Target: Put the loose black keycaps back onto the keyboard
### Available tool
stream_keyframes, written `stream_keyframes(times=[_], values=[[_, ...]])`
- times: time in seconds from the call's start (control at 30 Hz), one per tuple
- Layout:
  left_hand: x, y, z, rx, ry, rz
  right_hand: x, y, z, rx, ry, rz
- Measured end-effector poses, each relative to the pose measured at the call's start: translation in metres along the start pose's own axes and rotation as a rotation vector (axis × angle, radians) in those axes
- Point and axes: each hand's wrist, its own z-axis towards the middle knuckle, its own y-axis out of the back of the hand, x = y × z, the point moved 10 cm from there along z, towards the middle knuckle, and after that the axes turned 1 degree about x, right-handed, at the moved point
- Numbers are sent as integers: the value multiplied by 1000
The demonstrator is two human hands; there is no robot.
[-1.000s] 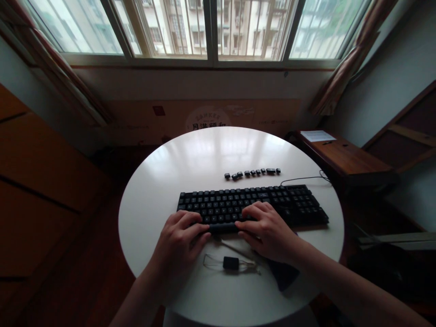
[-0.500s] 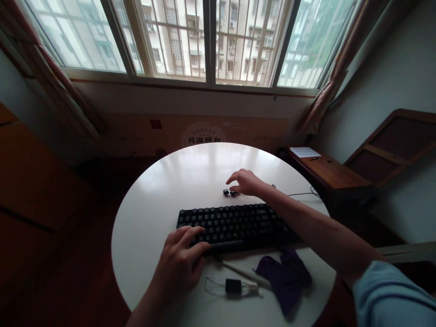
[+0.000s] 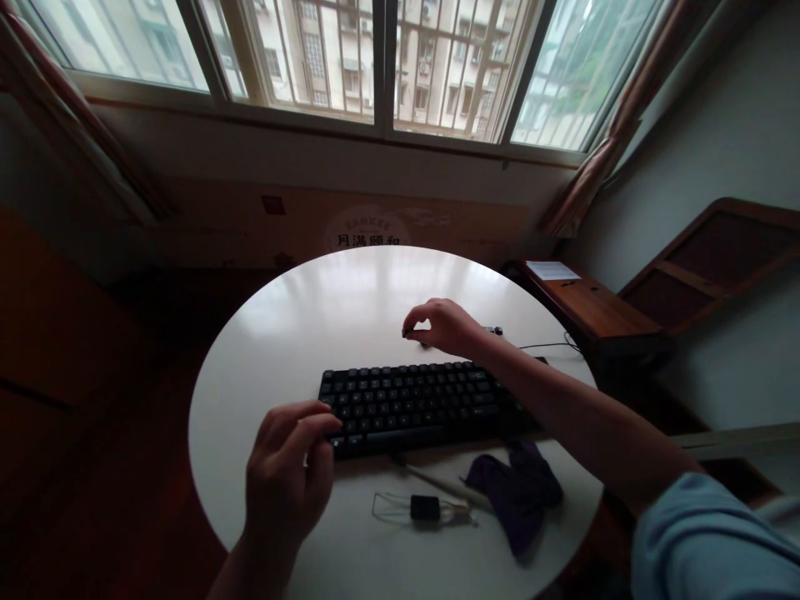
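Note:
On the round white table lies a black keyboard [image 3: 412,404]. My left hand [image 3: 291,467] is at its near left corner, fingers curled over the edge keys and thumb at the side. Beyond the keyboard's far edge, my right hand [image 3: 447,323] pinches a small black keycap [image 3: 406,332] between thumb and fingertips, just above the tabletop. Another dark keycap [image 3: 426,344] shows partly beneath that hand. More small dark pieces [image 3: 495,331], too small to name, sit behind my right wrist.
In front of the keyboard lie a wire keycap puller [image 3: 425,507] with a black grip, a thin pale stick [image 3: 437,482] and a crumpled purple cloth [image 3: 516,496]. A cable [image 3: 543,345] runs off the round table [image 3: 250,350] at right, near a wooden side table [image 3: 600,308].
My right hand has closed on a keycap and lifted it slightly. My left hand has slid left, from over the keys to the keyboard's corner. The view has tilted a little.

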Motion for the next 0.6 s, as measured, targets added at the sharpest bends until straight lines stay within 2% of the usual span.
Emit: stream_keyframes(times=[0.07, 0.13, 0.27, 0.33, 0.43, 0.6], values=[[23, 16, -3, -141, 167, -42, 20, 22, -34, -71, 44, 82], [38, 25, -6, -231, 281, -80, 35, 31, -73, -66, 82, 161], [40, 28, -6, -275, 310, -80, 44, 13, -133, -3, 127, 235], [37, 28, -5, -279, 296, -44, 39, -1, -147, 3, 124, 227], [36, 28, -5, -280, 276, -3, 31, -15, -155, -20, 110, 214], [47, 25, -9, -256, 329, 1, 26, -16, -155, -68, 80, 211]])
